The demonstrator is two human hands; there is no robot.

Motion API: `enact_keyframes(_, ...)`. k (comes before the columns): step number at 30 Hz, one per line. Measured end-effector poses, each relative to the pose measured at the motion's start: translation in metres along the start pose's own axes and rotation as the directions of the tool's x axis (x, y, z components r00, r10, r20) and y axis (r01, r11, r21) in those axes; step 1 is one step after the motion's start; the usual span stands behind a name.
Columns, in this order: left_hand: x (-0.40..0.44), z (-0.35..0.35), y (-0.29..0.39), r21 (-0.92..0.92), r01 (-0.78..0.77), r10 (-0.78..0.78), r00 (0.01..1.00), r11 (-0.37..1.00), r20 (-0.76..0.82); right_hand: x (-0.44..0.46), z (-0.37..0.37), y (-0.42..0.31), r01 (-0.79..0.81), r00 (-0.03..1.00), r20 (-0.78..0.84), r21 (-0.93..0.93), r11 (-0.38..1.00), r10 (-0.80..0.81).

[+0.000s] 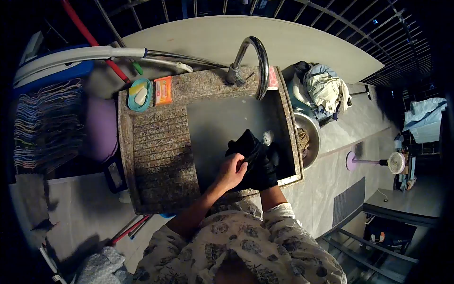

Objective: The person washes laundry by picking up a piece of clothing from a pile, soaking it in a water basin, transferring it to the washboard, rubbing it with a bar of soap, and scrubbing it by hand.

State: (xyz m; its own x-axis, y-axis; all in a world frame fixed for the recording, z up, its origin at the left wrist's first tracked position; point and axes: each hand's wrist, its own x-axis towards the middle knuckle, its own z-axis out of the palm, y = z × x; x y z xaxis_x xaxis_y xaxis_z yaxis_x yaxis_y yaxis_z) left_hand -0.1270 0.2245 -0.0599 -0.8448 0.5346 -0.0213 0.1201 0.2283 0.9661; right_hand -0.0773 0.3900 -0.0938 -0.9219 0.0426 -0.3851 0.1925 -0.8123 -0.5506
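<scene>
A black cloth (249, 154) is bunched over the water-filled basin of a speckled stone sink (161, 123). My left hand (232, 171) is closed on the cloth's left side, with fingers curled and pinching the fabric. The right forearm reaches into the dark fabric, which covers my right hand, so its fingers are hidden. White foam (268, 137) shows just right of the cloth. The chrome faucet (262, 61) arches over the basin's back edge.
A soap dish (140, 95) and an orange packet (163, 90) lie at the sink's back left. A metal bowl (312, 142) and piled clothes (326, 90) stand to the right. Mop strands (47, 125) hang at the left.
</scene>
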Motion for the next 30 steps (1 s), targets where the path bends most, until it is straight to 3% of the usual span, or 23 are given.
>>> enact_keyframes(3, 0.004, -0.006, 0.004, 0.059, 0.213, -0.218, 0.969, 0.975, 0.112, -0.002, -0.002, 0.000, -0.005, 1.000, -0.002, 0.001, 1.000, 0.005)
enact_keyframes(6, 0.013, 0.011, -0.010, 0.211, 0.056, -0.034, 0.994, 0.976, -0.104, -0.001, -0.002, 0.002, -0.020, 1.000, 0.000, 0.001, 1.000, 0.020)
enact_keyframes(9, 0.023, 0.010, -0.016, 0.384, 0.004, -0.021, 0.999, 0.923, 0.038, 0.002, 0.000, 0.000, -0.025, 1.000, 0.005, 0.001, 1.000, 0.025)
enact_keyframes(15, 0.035, -0.004, 0.004, 0.270, 0.035, -0.087, 0.979, 0.962, 0.184, 0.009, 0.004, -0.004, -0.031, 0.999, 0.016, -0.008, 0.999, 0.031)
enact_keyframes(18, 0.031, 0.014, -0.011, 0.342, -0.147, 0.212, 0.963, 0.928, -0.163, 0.010, 0.004, -0.006, -0.034, 0.999, 0.022, -0.010, 0.999, 0.035)
enact_keyframes(21, 0.028, 0.014, -0.017, 0.350, -0.154, 0.172, 0.985, 0.924, -0.020, 0.011, 0.002, -0.007, -0.041, 0.999, 0.028, -0.006, 0.999, 0.041)
enact_keyframes(24, 0.030, 0.018, -0.027, 0.208, -0.166, 0.178, 0.983, 0.964, -0.040, 0.010, -0.001, -0.007, -0.054, 0.998, 0.030, 0.001, 0.999, 0.054)
enact_keyframes(30, 0.014, 0.010, 0.000, -0.033, -0.011, 0.014, 0.995, 0.999, 0.098, 0.010, -0.003, -0.006, -0.072, 0.997, 0.034, 0.007, 0.997, 0.072)
